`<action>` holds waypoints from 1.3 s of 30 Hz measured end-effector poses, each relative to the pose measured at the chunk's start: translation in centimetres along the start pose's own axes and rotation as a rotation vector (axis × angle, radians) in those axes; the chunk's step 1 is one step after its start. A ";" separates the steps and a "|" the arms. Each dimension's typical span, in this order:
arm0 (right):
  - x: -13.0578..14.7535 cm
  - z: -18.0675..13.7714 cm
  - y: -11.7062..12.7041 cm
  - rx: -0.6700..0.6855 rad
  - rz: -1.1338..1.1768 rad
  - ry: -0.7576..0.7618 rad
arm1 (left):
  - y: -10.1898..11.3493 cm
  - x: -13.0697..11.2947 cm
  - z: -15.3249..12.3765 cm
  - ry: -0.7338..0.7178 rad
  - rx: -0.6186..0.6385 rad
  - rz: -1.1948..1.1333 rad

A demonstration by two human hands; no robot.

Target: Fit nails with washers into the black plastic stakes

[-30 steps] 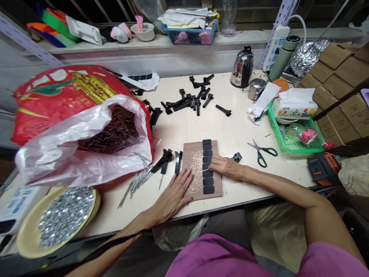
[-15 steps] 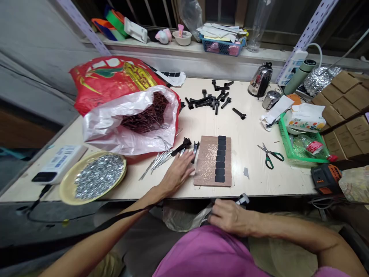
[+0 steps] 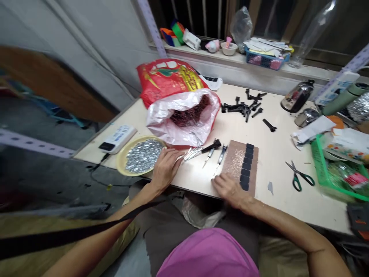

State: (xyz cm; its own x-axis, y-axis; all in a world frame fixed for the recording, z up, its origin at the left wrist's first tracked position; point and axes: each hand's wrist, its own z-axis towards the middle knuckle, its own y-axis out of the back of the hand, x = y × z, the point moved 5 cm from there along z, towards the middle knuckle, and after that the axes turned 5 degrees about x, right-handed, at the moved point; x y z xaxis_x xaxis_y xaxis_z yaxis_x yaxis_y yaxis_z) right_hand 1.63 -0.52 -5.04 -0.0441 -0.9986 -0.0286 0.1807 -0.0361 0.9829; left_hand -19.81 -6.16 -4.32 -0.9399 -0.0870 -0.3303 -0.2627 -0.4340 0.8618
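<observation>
My left hand (image 3: pixel 166 168) is at the right rim of a yellow bowl (image 3: pixel 119 163) filled with small shiny metal pieces. Its curled fingers close around the lower ends of some thin metal rods (image 3: pixel 188 154). My right hand (image 3: pixel 230 189) rests at the table's front edge, over the lower left corner of a brown board (image 3: pixel 235 157). Its fingers are bent together, and what they pinch, if anything, is hidden. A slim dark-handled tool (image 3: pixel 221 154) points down toward those fingertips. Black rectangular pads (image 3: pixel 247 163) line the board's right side. A black clip-like part (image 3: pixel 211 146) lies across the rods.
A red sack (image 3: pixel 170 82) holding brown rods stands open behind the hands. Several black parts (image 3: pixel 245 107) lie at the back. To the right are scissors (image 3: pixel 298 177), a green basket (image 3: pixel 317 163) and a kettle (image 3: pixel 298 96). A white box (image 3: pixel 119 136) sits left.
My view has turned left. My left hand has moved from beside the board to the rods near the bowl. My right hand has risen from below the table edge, where a silver tool showed, onto the table.
</observation>
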 end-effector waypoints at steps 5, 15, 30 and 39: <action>-5.4 4.2 -1.7 0.306 -0.105 0.009 | 3.2 8.3 -0.7 0.284 -0.011 0.198; -5.9 6.8 -1.4 0.162 -0.001 0.193 | 2.8 13.4 0.3 0.375 0.199 0.080; -5.6 7.4 3.2 -0.227 0.575 -0.243 | 3.6 14.6 -0.9 0.460 0.058 -0.224; -2.3 10.1 4.0 -0.296 0.635 -0.189 | 4.6 7.4 0.4 0.670 -0.042 -0.941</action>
State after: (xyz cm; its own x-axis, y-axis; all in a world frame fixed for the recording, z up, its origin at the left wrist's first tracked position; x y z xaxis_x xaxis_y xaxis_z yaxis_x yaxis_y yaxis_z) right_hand -7.49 2.02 0.76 -0.0063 -0.8075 0.5898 0.4851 0.5133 0.7080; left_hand -28.11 -8.42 -2.63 -0.0688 -0.1662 -0.9837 -0.7784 -0.6078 0.1572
